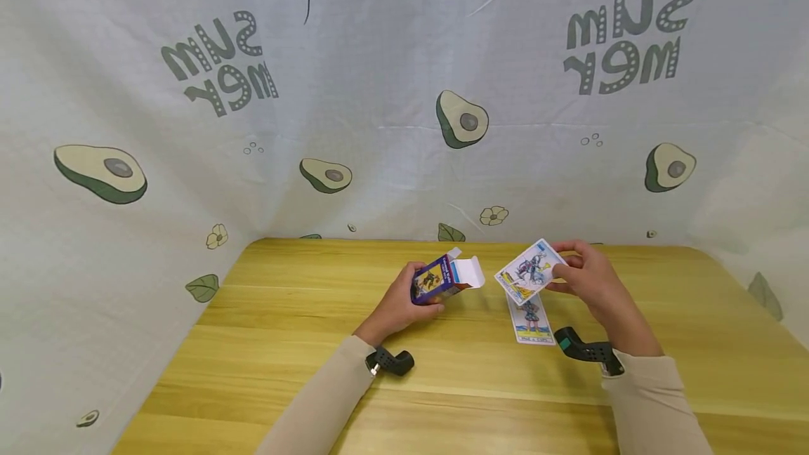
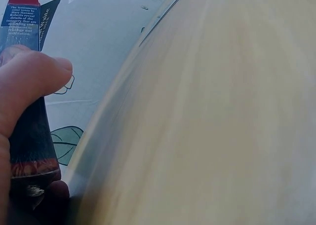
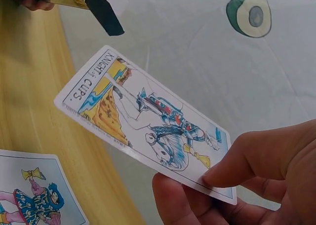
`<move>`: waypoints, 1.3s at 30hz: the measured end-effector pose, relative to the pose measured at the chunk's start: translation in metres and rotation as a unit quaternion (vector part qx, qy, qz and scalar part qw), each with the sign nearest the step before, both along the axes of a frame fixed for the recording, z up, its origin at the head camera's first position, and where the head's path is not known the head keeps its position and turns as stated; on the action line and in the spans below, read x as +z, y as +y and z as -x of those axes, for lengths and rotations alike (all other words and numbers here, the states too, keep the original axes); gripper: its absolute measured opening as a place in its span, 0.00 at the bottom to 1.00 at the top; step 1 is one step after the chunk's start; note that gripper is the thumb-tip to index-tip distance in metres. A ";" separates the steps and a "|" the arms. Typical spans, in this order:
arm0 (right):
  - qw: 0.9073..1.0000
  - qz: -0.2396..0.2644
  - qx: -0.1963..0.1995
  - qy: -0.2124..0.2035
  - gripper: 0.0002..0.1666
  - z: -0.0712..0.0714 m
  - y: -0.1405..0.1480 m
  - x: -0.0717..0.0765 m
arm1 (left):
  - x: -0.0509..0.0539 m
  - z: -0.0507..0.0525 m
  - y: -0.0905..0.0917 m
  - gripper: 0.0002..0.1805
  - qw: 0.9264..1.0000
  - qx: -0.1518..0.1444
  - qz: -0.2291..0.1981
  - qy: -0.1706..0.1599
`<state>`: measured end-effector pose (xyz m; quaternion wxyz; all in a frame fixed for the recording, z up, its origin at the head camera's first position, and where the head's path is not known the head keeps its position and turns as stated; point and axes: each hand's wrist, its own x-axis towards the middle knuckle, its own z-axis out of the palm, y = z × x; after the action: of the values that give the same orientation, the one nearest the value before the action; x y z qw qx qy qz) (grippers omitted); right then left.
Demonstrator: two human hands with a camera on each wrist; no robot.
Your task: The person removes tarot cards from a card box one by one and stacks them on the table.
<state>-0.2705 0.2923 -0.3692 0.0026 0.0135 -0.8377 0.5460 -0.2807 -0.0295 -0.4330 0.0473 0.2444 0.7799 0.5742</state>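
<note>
In the head view my left hand [image 1: 404, 300] grips a small purple card box [image 1: 431, 283], its white flap standing out to the right. The left wrist view shows the thumb against the printed narrow side of the box [image 2: 32, 131]. Between thumb and fingers, my right hand [image 1: 590, 276] pinches a tarot card [image 1: 527, 272], lifted off the table. It reads "Knight of Cups" in the right wrist view, where the card [image 3: 153, 121] slants with its picture facing up. Below it another tarot card [image 1: 533, 332] lies face up on the table, partly covered in the head view.
The wooden table [image 1: 284, 350] runs back to a white cloth [image 1: 392, 188] printed with avocados and leaves. Each wrist wears a black camera band, the left band [image 1: 390, 361] near the table and the right band [image 1: 588, 352] just right of the lying card.
</note>
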 end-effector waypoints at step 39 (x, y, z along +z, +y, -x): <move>0.997 -0.067 -0.031 -0.034 0.27 0.012 0.008 -0.022 | -0.020 0.014 0.001 0.39 0.999 0.026 0.042 0.018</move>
<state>-0.2820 0.3007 -0.3911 -0.0102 -0.0310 -0.8720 0.4884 -0.2948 -0.0285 -0.4526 0.0284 0.2327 0.8102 0.5372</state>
